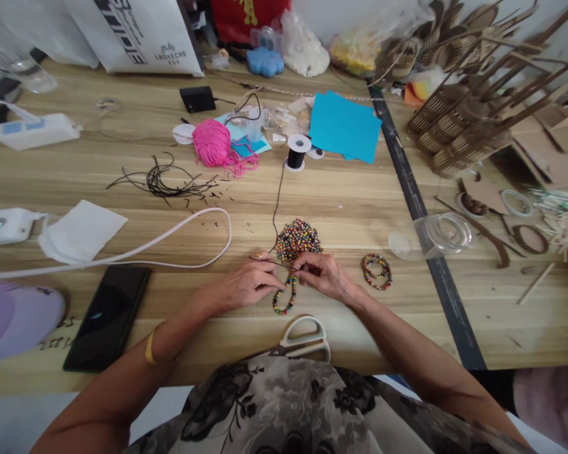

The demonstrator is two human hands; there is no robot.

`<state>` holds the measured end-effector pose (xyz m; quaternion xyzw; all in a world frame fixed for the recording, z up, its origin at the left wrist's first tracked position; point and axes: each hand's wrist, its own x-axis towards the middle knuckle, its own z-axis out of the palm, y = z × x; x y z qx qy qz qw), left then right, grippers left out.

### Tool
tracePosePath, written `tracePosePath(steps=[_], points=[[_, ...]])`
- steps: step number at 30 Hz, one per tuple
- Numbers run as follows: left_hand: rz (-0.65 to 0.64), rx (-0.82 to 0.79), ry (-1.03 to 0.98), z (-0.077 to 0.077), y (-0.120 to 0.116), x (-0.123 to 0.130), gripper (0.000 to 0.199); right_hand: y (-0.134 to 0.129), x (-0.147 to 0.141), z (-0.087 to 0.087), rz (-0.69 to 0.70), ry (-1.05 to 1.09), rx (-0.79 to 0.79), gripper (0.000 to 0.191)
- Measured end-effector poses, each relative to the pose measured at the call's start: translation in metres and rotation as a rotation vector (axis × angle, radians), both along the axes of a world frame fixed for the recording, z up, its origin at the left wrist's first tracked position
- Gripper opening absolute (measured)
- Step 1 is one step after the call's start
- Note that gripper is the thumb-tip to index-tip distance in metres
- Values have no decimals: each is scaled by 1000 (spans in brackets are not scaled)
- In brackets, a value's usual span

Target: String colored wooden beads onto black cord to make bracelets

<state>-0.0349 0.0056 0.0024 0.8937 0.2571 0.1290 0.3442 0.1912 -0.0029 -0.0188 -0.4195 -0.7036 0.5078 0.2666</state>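
My left hand (249, 282) is closed, its fingers pinching a black cord (278, 208) that runs up to a black-and-white spool (298, 153). Opposite it, my right hand (322, 275) pinches the same cord, and a short end of it crosses between both hands. From the fingers hangs a loop of strung colourful beads (284, 311), resting on the table. Just beyond the hands lies a pile of loose multicoloured beads (299, 238). Two finished-looking bead bracelets (377, 272) lie stacked right of my right hand. Scissors with white handles (307, 337) lie close to my body.
A black phone (108, 318) and a white cable (180, 234) lie to the left. Black cord scraps (163, 178), pink yarn (211, 144) and blue sheets (344, 128) lie farther back. On the right are a clear plastic jar (430, 236) and brown cardboard baskets (459, 126).
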Motion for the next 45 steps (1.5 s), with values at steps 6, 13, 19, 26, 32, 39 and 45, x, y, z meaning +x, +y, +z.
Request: tracePosePath(steps=[6, 13, 19, 26, 32, 39, 45], points=[[-13, -13, 16, 4, 1, -1, 23, 0, 0, 0, 4, 0, 11, 14], [-46, -46, 9, 7, 3, -4, 22, 0, 1, -3, 5, 17, -12, 14], [-58, -37, 15, 8, 2, -4, 21, 0, 1, -4, 6, 30, -12, 16], [-58, -49, 20, 8, 1, -5, 22, 0, 1, -4, 7, 29, -21, 16], [-56, -51, 24, 10, 2, -5, 21, 0, 0, -3, 9, 39, -20, 17], [-77, -54, 24, 9, 1, -2, 19, 0, 1, -2, 8, 41, -24, 16], [-63, -42, 39, 7, -1, 0, 21, 0, 1, -4, 8, 37, -24, 17]])
